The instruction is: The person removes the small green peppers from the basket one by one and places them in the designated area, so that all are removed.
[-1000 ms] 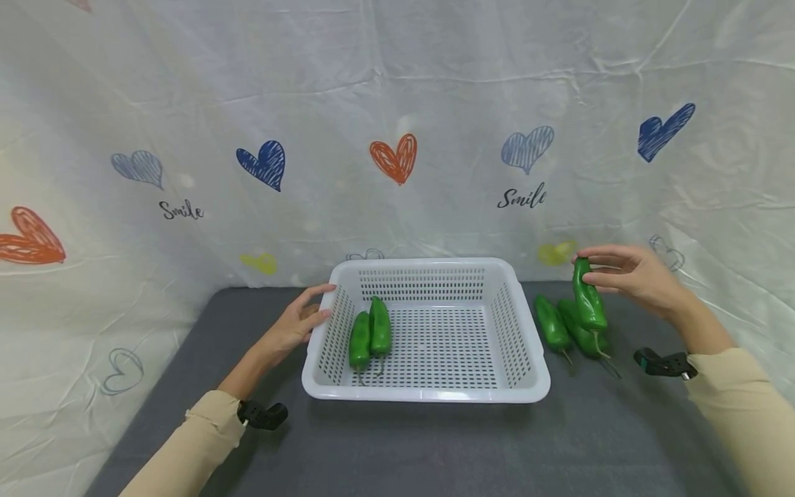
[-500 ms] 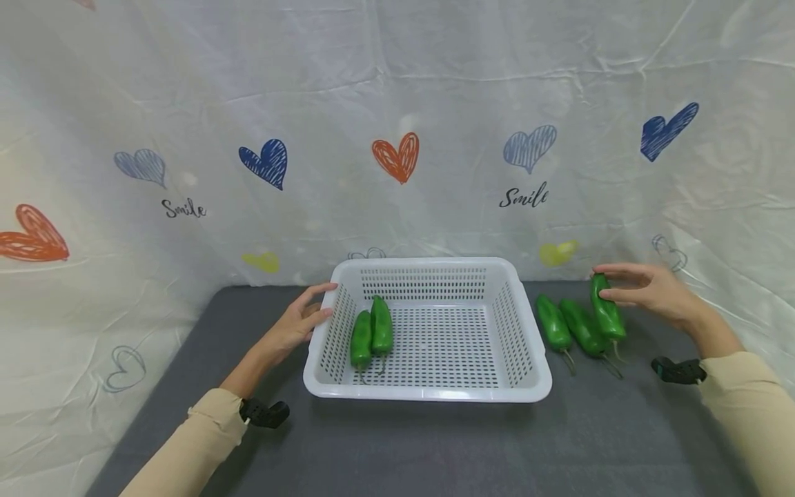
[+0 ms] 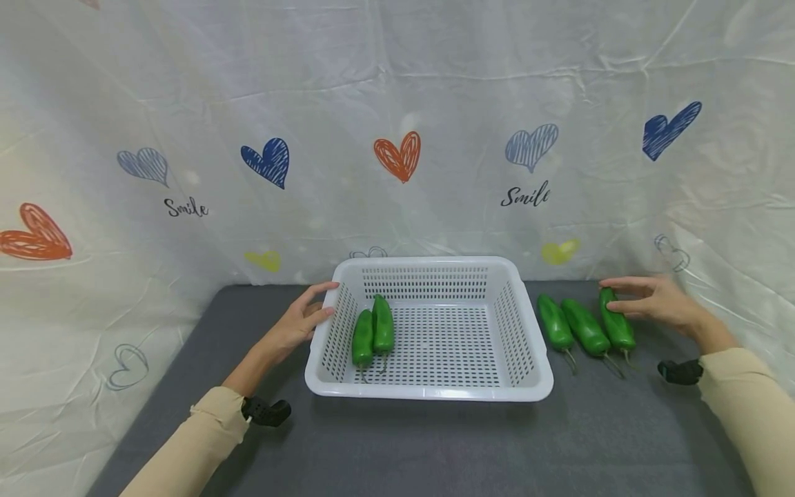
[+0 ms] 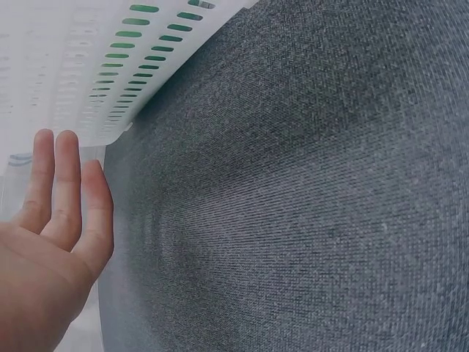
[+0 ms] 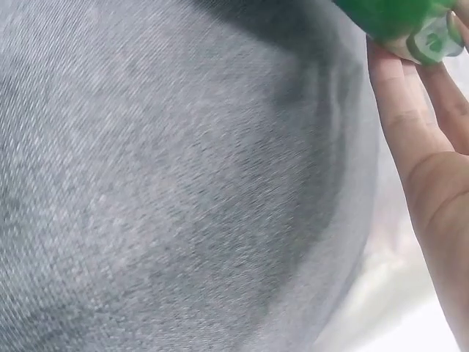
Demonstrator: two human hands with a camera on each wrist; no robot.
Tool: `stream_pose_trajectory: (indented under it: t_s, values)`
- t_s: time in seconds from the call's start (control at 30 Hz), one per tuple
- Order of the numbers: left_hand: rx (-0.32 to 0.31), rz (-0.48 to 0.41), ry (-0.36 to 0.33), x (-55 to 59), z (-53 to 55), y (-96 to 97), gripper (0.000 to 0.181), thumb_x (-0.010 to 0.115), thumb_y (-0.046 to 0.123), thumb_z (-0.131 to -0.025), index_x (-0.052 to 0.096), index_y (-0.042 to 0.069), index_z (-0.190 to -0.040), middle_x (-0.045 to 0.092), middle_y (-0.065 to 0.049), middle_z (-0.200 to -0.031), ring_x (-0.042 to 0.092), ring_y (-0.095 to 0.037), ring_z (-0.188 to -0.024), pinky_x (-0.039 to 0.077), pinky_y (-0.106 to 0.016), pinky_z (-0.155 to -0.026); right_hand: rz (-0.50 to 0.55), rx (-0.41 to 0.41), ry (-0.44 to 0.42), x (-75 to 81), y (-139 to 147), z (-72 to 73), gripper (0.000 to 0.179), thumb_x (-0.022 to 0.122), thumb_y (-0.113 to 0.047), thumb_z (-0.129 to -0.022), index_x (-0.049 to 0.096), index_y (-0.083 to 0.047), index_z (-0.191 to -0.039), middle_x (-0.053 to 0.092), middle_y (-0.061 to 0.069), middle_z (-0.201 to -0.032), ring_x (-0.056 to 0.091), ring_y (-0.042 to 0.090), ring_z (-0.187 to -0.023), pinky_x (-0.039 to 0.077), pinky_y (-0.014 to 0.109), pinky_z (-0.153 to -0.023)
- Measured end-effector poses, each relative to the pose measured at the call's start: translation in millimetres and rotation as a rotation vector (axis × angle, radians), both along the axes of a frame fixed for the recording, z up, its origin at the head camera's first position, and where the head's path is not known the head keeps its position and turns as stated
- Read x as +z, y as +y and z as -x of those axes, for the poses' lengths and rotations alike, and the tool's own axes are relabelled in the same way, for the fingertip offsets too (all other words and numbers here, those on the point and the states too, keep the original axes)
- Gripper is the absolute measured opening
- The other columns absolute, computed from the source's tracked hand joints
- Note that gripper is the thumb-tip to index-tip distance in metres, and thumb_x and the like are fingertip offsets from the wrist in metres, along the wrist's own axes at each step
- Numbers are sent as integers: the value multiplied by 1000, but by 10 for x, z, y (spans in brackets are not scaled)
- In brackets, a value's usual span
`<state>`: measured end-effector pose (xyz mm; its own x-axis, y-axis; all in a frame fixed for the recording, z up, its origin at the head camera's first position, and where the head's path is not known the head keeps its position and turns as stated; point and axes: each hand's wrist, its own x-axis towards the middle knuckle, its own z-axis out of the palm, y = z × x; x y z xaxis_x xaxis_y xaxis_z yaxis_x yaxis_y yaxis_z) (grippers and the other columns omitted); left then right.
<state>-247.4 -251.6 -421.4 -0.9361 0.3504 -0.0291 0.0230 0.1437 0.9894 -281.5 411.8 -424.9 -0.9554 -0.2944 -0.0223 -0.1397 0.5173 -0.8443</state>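
Observation:
In the head view my left hand [image 3: 301,319] rests on the left rim of a white plastic basket [image 3: 428,393]. Its fingers look mostly straight beside the slotted wall in the left wrist view. Two green peppers [image 3: 383,328] lie inside at the basket's left end. On the far right my right hand [image 3: 661,301] pinches the upper end of a green pepper [image 3: 617,328] between thumb and fingers, stem end toward me. That pepper is beside two other green peppers [image 3: 582,328] on the dark cloth. In the right wrist view the held pepper [image 5: 388,15] is only partly visible.
Dark grey cloth [image 3: 435,449] covers the table. Behind it hangs a white sheet [image 3: 323,138] printed with hearts and the word "Smile". The basket's right wall stands close to the loose peppers.
My right hand has carried its pepper rightward and down, from above the other peppers to beside them at the row's right end. The left hand has stayed on the basket rim.

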Motion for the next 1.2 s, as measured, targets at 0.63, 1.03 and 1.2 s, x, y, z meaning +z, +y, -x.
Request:
stream_pose_trajectory:
  t_s: [0.63,1.03,1.2]
  values:
    - [-8,4,20,-6,11,-5,56,57,21,-95,30,24,-144,46,-25,-127,59,-36,-101,50,-53,-72,-147,-55,68,-135,10,22,54,73,-28,-83,56,-10,-131,54,12,-128,51,3,-106,46,20,-76]
    - [-12,-10,-1,10,-1,-1,55,58,22,-95,32,27,-143,46,-23,-128,57,-36,-103,50,-53,-74,-66,-53,58,-143,-15,-8,53,72,-24,-84,55,-8,-131,55,14,-127,57,9,-105,50,26,-75]
    - [-10,-9,7,13,-3,3,56,58,22,-95,31,26,-143,46,-23,-127,58,-36,-102,50,-52,-72,-61,-31,74,-119,-5,-43,50,68,-22,-88,52,-6,-133,54,16,-128,57,7,-104,50,26,-76]
